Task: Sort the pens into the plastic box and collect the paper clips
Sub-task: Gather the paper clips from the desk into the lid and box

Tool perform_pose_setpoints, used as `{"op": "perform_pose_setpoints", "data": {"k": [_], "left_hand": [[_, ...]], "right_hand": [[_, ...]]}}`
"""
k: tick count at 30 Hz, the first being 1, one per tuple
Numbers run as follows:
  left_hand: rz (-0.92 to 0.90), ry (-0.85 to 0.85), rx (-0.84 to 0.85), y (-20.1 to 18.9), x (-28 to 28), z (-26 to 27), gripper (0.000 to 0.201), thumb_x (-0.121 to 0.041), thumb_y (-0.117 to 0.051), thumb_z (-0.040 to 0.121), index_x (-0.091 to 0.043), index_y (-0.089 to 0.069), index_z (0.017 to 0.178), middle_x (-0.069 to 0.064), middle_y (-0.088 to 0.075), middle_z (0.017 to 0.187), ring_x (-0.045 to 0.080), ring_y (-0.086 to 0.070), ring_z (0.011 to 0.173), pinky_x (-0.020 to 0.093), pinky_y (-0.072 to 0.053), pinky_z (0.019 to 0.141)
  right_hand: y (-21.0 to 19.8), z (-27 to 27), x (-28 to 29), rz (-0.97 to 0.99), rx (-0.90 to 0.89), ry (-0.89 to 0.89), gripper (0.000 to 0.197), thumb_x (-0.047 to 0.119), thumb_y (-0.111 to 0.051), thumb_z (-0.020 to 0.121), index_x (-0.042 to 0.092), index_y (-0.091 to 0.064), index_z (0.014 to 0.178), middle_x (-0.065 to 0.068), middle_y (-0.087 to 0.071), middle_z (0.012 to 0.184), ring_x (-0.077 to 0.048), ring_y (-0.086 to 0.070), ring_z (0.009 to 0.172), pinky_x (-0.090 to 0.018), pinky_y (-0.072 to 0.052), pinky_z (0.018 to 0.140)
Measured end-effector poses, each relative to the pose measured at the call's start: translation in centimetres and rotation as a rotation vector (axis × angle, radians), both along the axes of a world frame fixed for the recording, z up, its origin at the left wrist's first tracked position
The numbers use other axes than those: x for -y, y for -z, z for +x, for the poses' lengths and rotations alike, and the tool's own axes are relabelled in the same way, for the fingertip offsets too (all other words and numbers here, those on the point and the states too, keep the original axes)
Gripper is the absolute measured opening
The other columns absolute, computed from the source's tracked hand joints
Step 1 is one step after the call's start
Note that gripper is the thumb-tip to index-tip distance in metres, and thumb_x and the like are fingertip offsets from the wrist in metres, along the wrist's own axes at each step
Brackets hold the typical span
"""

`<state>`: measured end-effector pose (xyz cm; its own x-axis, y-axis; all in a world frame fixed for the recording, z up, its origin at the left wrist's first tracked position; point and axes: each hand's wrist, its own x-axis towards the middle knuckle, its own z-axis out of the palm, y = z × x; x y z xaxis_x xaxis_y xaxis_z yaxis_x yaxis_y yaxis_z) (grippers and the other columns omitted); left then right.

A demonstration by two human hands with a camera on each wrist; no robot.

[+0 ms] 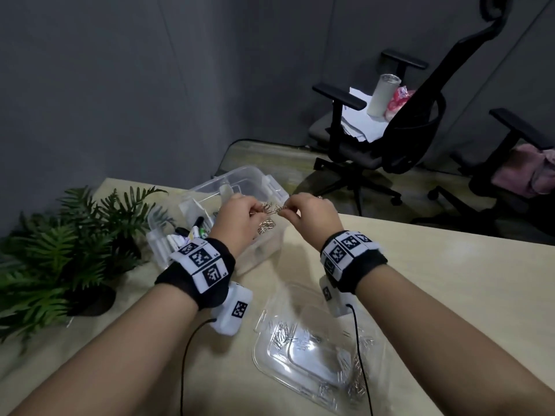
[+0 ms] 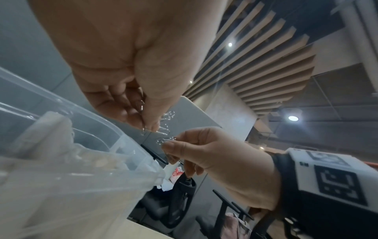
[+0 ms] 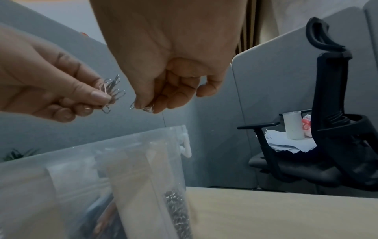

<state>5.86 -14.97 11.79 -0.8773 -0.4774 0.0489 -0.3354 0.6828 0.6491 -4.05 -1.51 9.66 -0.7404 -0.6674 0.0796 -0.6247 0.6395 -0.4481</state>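
Observation:
Both hands hover over the clear plastic box (image 1: 237, 172). My left hand (image 1: 255, 212) pinches a tangled bunch of silver paper clips (image 3: 112, 90). My right hand (image 1: 289, 210) pinches a clip or two (image 3: 143, 108) just beside that bunch, a small gap apart in the right wrist view. A pile of paper clips (image 1: 267, 228) lies in the box's right compartment. Pens (image 1: 192, 232) lie in its left part. In the left wrist view the left hand (image 2: 152, 127) and the right hand (image 2: 166, 143) nearly meet above the box's rim (image 2: 114, 129).
The box's clear lid (image 1: 300, 364) lies on the beige table (image 1: 450, 295) near me, with several loose paper clips (image 1: 282, 334) on and around it. A green plant (image 1: 60, 250) stands at the left. Black office chairs (image 1: 390, 130) stand beyond the table's far edge.

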Motion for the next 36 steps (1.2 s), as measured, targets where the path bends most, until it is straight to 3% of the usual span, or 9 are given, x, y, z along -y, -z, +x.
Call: {"op": "perform_pose_setpoints", "data": {"k": [8,12,15,18,22,24,27,32,36], "left_hand": [[0.011,0.04,0.1,3.0,0.6,-3.2,0.009,-0.013,-0.067,0.085,-0.011,-0.072,0.092,0.01,-0.062,0.099,0.023,-0.061,0.087,0.031,-0.05,0.081],[0.012,0.058,0.175,4.0,0.8,-3.6,0.019,-0.015,-0.068,0.084,-0.014,-0.07,0.102,0.01,-0.058,0.109,0.023,-0.056,0.109,0.033,-0.047,0.095],[0.004,0.072,0.189,3.7,0.7,-3.4,0.023,-0.017,-0.068,0.084,-0.006,-0.069,0.104,0.011,-0.061,0.105,0.024,-0.052,0.115,0.034,-0.044,0.096],[-0.008,0.09,0.104,2.6,0.0,-2.6,0.029,-0.021,-0.066,0.086,-0.009,-0.066,0.112,0.007,-0.059,0.11,0.021,-0.056,0.104,0.034,-0.045,0.094],[0.116,0.176,-0.007,1.0,-2.4,-0.5,0.027,-0.021,-0.068,0.086,-0.015,-0.064,0.112,-0.001,-0.058,0.099,0.014,-0.057,0.083,0.014,-0.045,0.077],[0.21,0.225,0.044,1.4,-4.0,0.8,0.023,-0.021,-0.068,0.086,-0.016,-0.064,0.109,-0.002,-0.061,0.095,0.014,-0.059,0.081,0.014,-0.047,0.073],[0.264,0.267,0.181,4.0,-6.3,2.9,0.021,-0.017,-0.07,0.084,-0.019,-0.064,0.104,-0.004,-0.06,0.094,0.014,-0.059,0.082,0.025,-0.052,0.077],[0.29,0.274,0.404,10.1,-7.5,6.4,0.028,-0.007,-0.076,0.075,-0.018,-0.064,0.098,-0.005,-0.052,0.093,0.004,-0.052,0.074,0.007,-0.042,0.059],[0.214,0.277,0.546,13.7,-7.4,8.6,0.048,-0.024,-0.086,0.063,-0.024,-0.063,0.104,-0.012,-0.047,0.094,0.006,-0.052,0.088,0.016,-0.043,0.081]], "right_hand": [[2.7,-1.2,1.7,0.096,-0.019,0.0,0.021,0.039,-0.057,0.091,0.027,-0.065,0.106,0.007,-0.068,0.101,-0.015,-0.06,0.097,-0.037,-0.033,0.091],[2.7,-1.5,1.4,0.005,0.024,-0.013,0.026,0.034,-0.061,0.089,0.028,-0.062,0.115,0.01,-0.066,0.112,-0.013,-0.06,0.101,-0.037,-0.033,0.095],[2.4,-1.5,0.2,-0.054,0.027,-0.016,0.025,0.034,-0.06,0.09,0.027,-0.063,0.113,0.011,-0.062,0.115,-0.011,-0.06,0.089,-0.035,-0.032,0.093],[2.3,-1.1,-2.5,-0.169,0.024,0.019,0.021,0.035,-0.061,0.09,0.024,-0.065,0.108,0.011,-0.059,0.103,-0.006,-0.053,0.071,-0.035,-0.039,0.086],[4.4,0.4,-7.7,-0.16,0.138,0.131,0.015,0.031,-0.065,0.087,0.023,-0.065,0.1,0.012,-0.055,0.088,-0.009,-0.053,0.068,-0.034,-0.047,0.081],[6.7,1.6,-10.4,-0.015,0.204,0.153,0.017,0.035,-0.067,0.085,0.026,-0.066,0.099,0.012,-0.058,0.089,-0.008,-0.054,0.072,-0.033,-0.047,0.083],[9.9,3.8,-13.4,0.195,0.319,0.129,0.022,0.042,-0.065,0.086,0.028,-0.067,0.102,0.011,-0.056,0.091,-0.011,-0.056,0.081,-0.031,-0.048,0.082],[12.2,5.2,-14.6,0.268,0.389,0.046,0.022,0.034,-0.057,0.093,0.028,-0.067,0.112,0.003,-0.056,0.104,-0.015,-0.058,0.09,-0.029,-0.047,0.084],[12.9,4.5,-14.3,0.265,0.43,0.019,0.023,0.027,-0.06,0.091,0.026,-0.068,0.113,0.001,-0.052,0.105,-0.017,-0.057,0.092,-0.028,-0.046,0.085]]}}
